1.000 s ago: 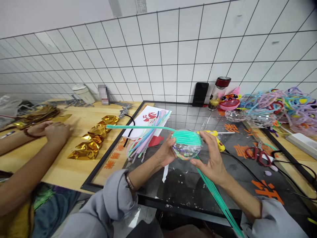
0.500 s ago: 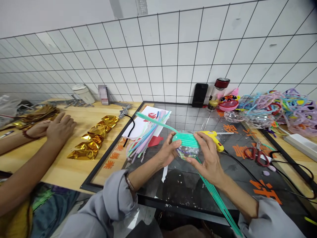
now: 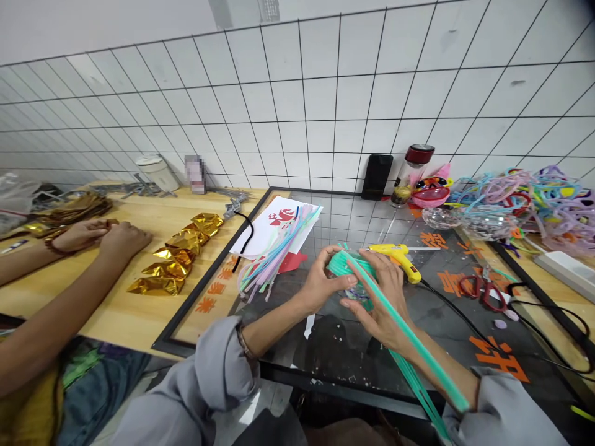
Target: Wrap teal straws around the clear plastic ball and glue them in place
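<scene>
Both my hands hold a clear ball [image 3: 356,286] half wrapped in teal pipe cleaners [image 3: 344,265] above the glass tabletop [image 3: 432,316]. My left hand [image 3: 321,284] grips its left side, fingers curled round it. My right hand [image 3: 382,296] cups the right side and front. A long teal pipe cleaner strand [image 3: 409,337] runs from the ball's top down over my right wrist toward the lower right. More teal strands hang below my right forearm.
A yellow glue gun [image 3: 398,256] lies just behind the ball, its black cord trailing right. Pastel pipe cleaners [image 3: 274,251] lie on white paper at left. Another person's hands [image 3: 105,235] rest by gold foil shapes [image 3: 179,257]. Bottle [image 3: 409,173], phone [image 3: 375,176] and tangled pipe cleaners [image 3: 534,198] stand behind.
The ball has turned in my hands. The free teal strand swung from pointing left over the top to lying down across my right wrist. The other person's hands shifted slightly.
</scene>
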Demonstrator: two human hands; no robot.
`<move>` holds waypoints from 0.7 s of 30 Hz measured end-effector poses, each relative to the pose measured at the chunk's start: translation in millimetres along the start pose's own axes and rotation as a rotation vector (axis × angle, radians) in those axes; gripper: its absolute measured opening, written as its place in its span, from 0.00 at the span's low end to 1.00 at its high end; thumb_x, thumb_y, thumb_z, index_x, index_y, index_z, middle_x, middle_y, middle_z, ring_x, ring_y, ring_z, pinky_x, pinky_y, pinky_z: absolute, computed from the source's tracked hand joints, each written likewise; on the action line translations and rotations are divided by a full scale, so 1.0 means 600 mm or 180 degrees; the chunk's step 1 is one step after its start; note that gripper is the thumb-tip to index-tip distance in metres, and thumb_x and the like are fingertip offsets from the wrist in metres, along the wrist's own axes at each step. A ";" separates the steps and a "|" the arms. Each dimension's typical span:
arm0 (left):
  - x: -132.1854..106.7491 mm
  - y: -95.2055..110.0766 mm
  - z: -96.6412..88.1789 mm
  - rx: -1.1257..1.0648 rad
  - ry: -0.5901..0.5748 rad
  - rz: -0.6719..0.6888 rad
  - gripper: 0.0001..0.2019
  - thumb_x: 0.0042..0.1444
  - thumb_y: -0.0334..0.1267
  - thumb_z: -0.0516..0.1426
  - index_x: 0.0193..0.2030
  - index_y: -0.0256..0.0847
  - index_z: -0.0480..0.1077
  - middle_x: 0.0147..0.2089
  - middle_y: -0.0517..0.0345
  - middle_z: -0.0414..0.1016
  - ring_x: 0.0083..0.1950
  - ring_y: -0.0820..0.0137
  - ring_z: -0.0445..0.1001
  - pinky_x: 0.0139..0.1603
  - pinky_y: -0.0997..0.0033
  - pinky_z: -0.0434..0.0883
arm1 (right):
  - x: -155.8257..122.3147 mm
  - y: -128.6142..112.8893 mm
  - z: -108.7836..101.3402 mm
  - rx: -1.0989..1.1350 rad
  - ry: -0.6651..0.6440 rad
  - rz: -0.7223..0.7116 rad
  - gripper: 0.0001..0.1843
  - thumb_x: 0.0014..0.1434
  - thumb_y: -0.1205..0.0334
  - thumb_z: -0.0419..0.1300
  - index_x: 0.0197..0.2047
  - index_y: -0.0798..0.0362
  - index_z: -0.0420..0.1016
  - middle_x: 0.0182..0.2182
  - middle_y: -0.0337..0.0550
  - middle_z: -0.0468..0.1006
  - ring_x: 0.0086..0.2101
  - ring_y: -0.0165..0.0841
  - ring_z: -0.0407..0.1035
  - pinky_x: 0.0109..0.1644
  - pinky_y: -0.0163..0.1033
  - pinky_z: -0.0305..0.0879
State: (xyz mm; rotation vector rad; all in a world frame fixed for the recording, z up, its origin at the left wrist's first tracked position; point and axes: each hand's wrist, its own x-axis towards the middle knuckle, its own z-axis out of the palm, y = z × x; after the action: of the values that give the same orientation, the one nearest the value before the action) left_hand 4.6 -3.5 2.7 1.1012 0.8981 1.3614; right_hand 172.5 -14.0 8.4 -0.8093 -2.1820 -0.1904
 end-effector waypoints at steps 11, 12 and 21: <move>-0.013 0.030 0.004 0.1280 0.0070 0.0287 0.31 0.40 0.39 0.71 0.52 0.43 0.67 0.48 0.55 0.71 0.47 0.63 0.70 0.48 0.66 0.68 | 0.028 0.004 -0.020 0.0121 0.0746 0.0281 0.10 0.64 0.66 0.59 0.47 0.46 0.77 0.39 0.44 0.73 0.43 0.41 0.69 0.47 0.49 0.61; -0.014 0.031 0.005 0.1353 0.0107 0.0347 0.30 0.40 0.38 0.71 0.52 0.43 0.68 0.49 0.54 0.71 0.48 0.62 0.71 0.48 0.65 0.69 | 0.030 0.003 -0.020 0.0101 0.0740 0.0309 0.10 0.65 0.64 0.59 0.47 0.45 0.78 0.38 0.44 0.73 0.42 0.40 0.69 0.46 0.49 0.61; -0.013 0.026 0.005 0.1768 0.0159 0.0637 0.31 0.38 0.34 0.71 0.53 0.44 0.70 0.54 0.51 0.69 0.53 0.58 0.70 0.47 0.64 0.72 | 0.031 0.007 -0.021 0.0035 0.0402 0.0233 0.12 0.65 0.65 0.58 0.47 0.43 0.79 0.38 0.43 0.74 0.41 0.39 0.69 0.48 0.48 0.59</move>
State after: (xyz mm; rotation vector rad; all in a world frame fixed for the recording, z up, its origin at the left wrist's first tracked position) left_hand 2.5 -12.9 17.5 1.6185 1.2747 1.3380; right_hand 173.9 -6.7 29.6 -0.8467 -2.0302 -0.1874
